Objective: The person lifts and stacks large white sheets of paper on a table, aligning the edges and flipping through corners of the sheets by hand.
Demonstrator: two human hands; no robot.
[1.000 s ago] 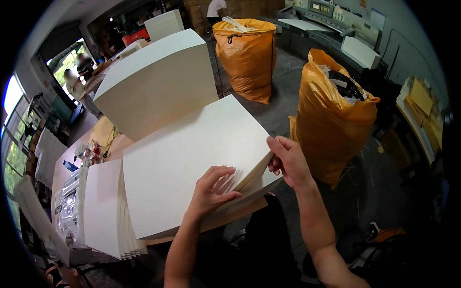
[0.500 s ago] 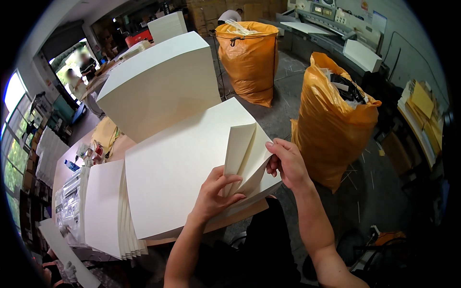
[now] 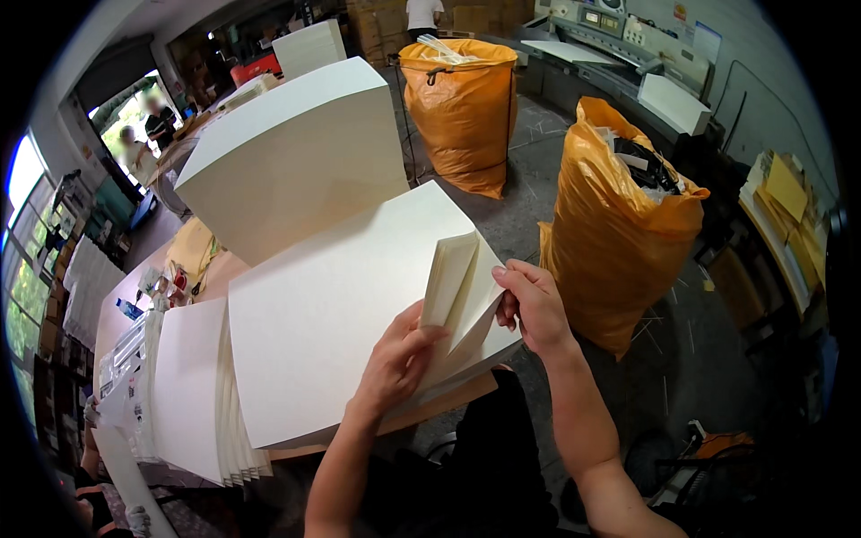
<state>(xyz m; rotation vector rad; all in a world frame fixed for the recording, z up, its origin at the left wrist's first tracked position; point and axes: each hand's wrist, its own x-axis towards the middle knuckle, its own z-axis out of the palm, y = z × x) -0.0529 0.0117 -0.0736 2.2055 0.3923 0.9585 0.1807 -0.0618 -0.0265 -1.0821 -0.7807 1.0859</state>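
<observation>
Corner of a white paper stack turned back between two bare hands.
The smooth, matt sheet stack (image 3: 323, 332) is laid flat on the tan table (image 3: 224, 280), in front of a tall, block-like stack (image 3: 296, 170) with a slightly curved top. At its near right corner a creased, narrow flap (image 3: 451, 273) has been folded up, its layered edges showing cream. The flap's lower end is gripped by the left hand (image 3: 393, 363), thumb and fingers closed around it; the stack's right edge is pinched by the right hand (image 3: 535, 303) between thumb and curled fingers. How many sheets are held cannot be told. To the left, a fanned paper pile (image 3: 190, 377) is set beside glossy, crinkled plastic packets (image 3: 130, 359).
</observation>
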